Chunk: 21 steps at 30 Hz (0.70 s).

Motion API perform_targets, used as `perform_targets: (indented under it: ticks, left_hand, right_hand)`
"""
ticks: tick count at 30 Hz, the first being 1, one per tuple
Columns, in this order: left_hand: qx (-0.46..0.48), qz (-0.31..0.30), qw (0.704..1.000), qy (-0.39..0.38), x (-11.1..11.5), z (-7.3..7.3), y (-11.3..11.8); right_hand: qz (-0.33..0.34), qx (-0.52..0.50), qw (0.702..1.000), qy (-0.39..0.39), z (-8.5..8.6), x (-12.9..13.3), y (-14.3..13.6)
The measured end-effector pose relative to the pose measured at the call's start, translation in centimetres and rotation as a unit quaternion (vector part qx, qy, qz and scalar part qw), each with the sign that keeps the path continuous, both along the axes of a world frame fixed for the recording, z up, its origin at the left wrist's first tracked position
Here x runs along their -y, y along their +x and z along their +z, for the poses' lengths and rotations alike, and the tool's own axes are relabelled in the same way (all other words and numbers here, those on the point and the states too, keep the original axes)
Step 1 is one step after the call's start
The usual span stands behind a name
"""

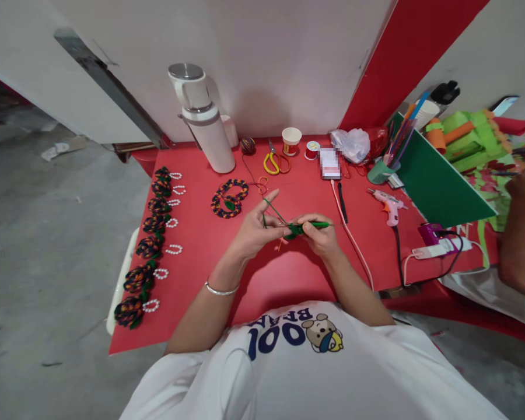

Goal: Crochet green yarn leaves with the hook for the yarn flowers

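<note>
My right hand is closed around a crochet hook with a green handle, pointing left. A small dark green crochet piece sits between my hands at the hook's tip. My left hand pinches that piece's left side with the thumb and a finger, while its index finger is raised. Green yarn runs taut from the raised finger down to the piece. Beyond my left hand lies a curled multicoloured crocheted strip with a green leaf-like part on it.
Along the red table's left edge stand several crocheted flowers beside bead loops. At the back are a white flask, yarn ball, scissors, paper cup and phone. A glue gun and power strip lie right, near another person's arm.
</note>
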<state>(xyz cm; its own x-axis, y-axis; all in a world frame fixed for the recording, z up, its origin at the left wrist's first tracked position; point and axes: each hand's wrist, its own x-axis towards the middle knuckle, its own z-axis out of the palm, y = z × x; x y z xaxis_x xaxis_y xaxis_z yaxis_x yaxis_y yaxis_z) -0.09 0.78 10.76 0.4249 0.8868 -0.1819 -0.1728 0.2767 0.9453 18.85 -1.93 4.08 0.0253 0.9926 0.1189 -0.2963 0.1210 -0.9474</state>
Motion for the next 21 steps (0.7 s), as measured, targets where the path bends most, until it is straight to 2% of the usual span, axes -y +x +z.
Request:
perform_targets:
  ticks: [7, 16, 21]
  left_hand:
    - [-0.004, -0.002, 1.000, -0.001, -0.1, 0.5, -0.5]
    - [0.012, 0.028, 0.999, 0.024, -0.2, 0.1, -0.4]
    - [0.041, -0.006, 0.999, 0.004, -0.1, -0.1, -0.6]
  right_hand:
    - [-0.003, 0.013, 1.000, -0.014, 0.4, 0.0, 0.6]
    - [-0.010, 0.150, 0.982, 0.113, 2.9, 0.9, 0.9]
    - [0.044, 0.140, 0.981, 0.129, 3.6, 1.6, 1.6]
